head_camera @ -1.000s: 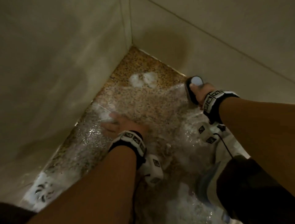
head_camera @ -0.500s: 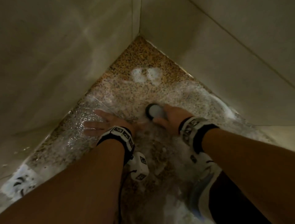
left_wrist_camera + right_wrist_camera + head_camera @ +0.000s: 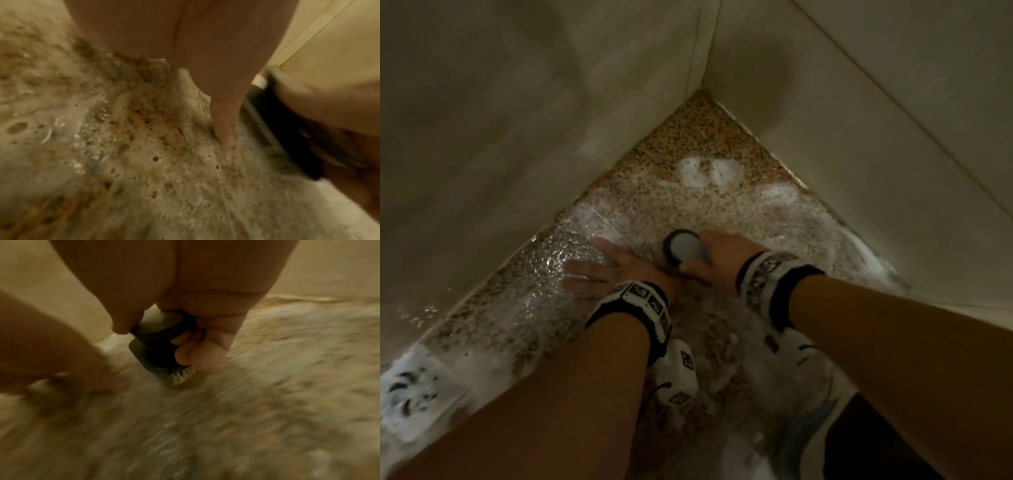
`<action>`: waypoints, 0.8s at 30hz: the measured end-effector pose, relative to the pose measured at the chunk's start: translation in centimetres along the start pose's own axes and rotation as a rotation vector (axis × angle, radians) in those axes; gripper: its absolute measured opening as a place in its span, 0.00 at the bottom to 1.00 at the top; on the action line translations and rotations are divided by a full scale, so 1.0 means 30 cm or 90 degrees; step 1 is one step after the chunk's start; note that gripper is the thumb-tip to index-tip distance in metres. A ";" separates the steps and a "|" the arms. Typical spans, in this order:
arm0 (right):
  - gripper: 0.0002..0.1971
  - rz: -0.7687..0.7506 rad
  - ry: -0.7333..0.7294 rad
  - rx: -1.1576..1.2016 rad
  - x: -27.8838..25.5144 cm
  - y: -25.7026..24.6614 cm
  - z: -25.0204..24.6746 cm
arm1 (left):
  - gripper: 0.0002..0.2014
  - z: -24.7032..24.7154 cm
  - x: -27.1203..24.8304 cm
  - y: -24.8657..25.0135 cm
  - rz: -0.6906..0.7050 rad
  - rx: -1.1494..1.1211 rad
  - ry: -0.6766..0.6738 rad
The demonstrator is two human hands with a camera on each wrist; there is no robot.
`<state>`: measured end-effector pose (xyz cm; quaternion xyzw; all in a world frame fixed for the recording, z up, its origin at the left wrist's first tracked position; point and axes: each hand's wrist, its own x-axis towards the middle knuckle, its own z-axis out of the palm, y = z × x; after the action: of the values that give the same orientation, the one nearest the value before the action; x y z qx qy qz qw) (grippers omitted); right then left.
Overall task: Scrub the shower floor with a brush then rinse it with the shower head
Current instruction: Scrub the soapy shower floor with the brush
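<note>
The speckled brown shower floor [image 3: 688, 144] is wet and covered with white foam [image 3: 709, 171]. My right hand [image 3: 717, 260] grips a round black scrub brush [image 3: 683, 246] with a pale top, its bristles [image 3: 180, 375] pressed on the floor [image 3: 267, 386]. The curled fingers [image 3: 197, 350] wrap the brush body [image 3: 158, 344]. My left hand [image 3: 606, 267] lies flat on the wet floor just left of the brush, fingers spread. In the left wrist view the thumb [image 3: 224, 113] touches the soapy floor [image 3: 144, 146], and the brush [image 3: 277, 121] shows at the right.
Two beige tiled walls [image 3: 517, 137] meet in a corner [image 3: 703, 51] ahead. A white floor drain cover [image 3: 410, 394] sits at the lower left. My shoe [image 3: 804, 428] stands on the floor at the lower right. No shower head is in view.
My right hand has swept the brush from the right wall leftward to the middle of the floor, beside my left hand. The left hand stays pressed on the floor.
</note>
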<state>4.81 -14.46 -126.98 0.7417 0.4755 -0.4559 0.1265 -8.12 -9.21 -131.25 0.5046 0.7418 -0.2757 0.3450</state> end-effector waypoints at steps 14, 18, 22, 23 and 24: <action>0.21 0.026 0.068 0.098 0.075 -0.097 -0.094 | 0.83 -0.023 -0.016 0.029 -0.016 -0.011 -0.019; 0.34 0.032 0.050 -0.018 0.039 -0.029 -0.114 | 0.87 -0.035 -0.008 0.021 -0.014 -0.011 -0.052; 0.19 0.191 0.244 0.122 0.068 0.163 -0.263 | 0.87 -0.043 -0.004 -0.007 0.022 -0.023 -0.075; 0.25 0.261 0.273 0.123 0.099 0.199 -0.282 | 0.87 -0.042 -0.001 -0.008 0.020 -0.022 -0.084; 0.31 0.312 0.284 0.120 0.118 0.210 -0.284 | 0.87 -0.045 0.001 -0.006 0.021 -0.024 -0.086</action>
<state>15.18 -10.33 -126.64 0.9237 0.2554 -0.2802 0.0559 -8.62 -8.22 -130.44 0.4900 0.7136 -0.2895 0.4084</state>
